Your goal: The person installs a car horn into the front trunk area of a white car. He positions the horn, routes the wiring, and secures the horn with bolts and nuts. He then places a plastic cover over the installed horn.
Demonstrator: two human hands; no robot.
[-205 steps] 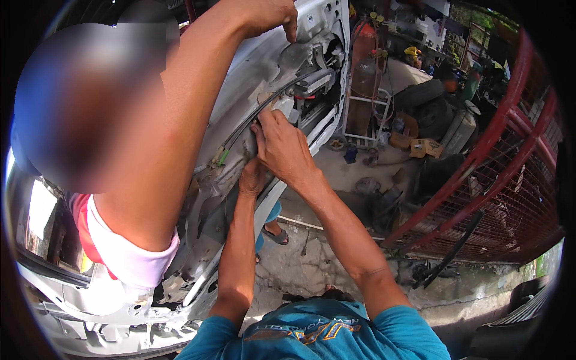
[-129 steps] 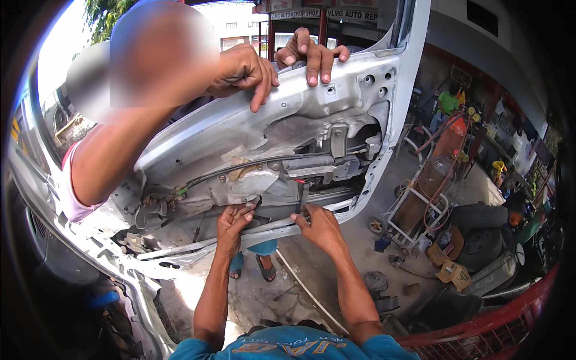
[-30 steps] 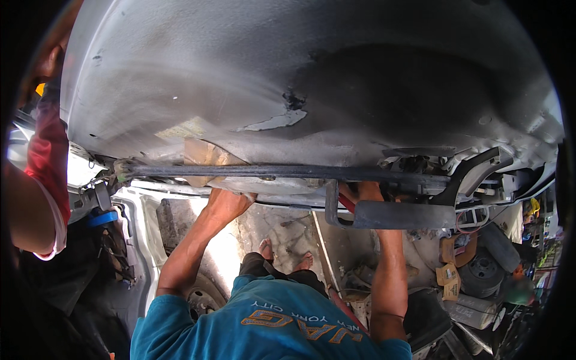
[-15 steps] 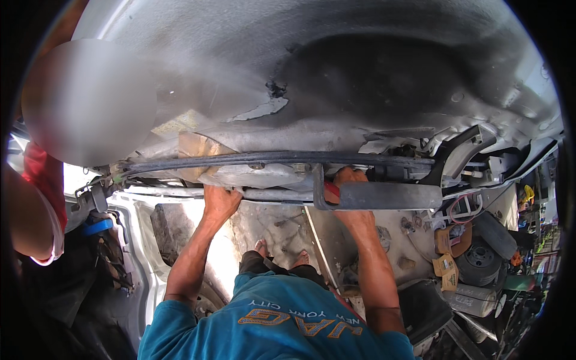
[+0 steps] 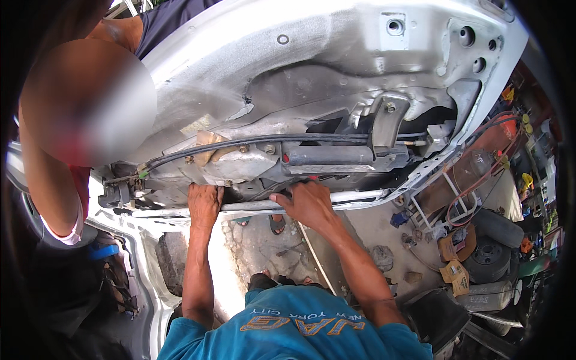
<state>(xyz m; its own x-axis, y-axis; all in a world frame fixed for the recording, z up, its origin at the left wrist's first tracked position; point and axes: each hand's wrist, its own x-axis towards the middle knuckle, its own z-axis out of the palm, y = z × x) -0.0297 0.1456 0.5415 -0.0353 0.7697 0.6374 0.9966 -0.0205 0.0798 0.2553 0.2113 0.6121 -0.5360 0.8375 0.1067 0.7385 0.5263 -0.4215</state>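
A large white and grey vehicle door panel (image 5: 198, 78) stands tilted in front of me, its inner side bare. My left hand (image 5: 206, 204) is closed over the panel's near white rim (image 5: 252, 206), fingertips hidden beyond it. Further right, my right hand (image 5: 309, 201) lies over the same rim with its thumb apart and its fingers curled out of sight. Beside those fingers a small red thing (image 5: 314, 178) shows, along with a thin dark strip; I cannot tell if they are held. Above the hands run dark cables (image 5: 258, 138) and a dark grey cylinder (image 5: 330, 156) under a metal bracket (image 5: 389, 120).
At the left a co-worker's arm (image 5: 51, 192) reaches in close to the panel. A white door frame (image 5: 141, 264) stands lower left. On the right are a white metal rack (image 5: 447, 201), a wheel (image 5: 483, 258), a torn cardboard box (image 5: 455, 273) and a hose.
My view has drawn back, showing more of the panel. My right hand has come from behind the dark grey cylinder down to the rim. My left hand remains on the rim.
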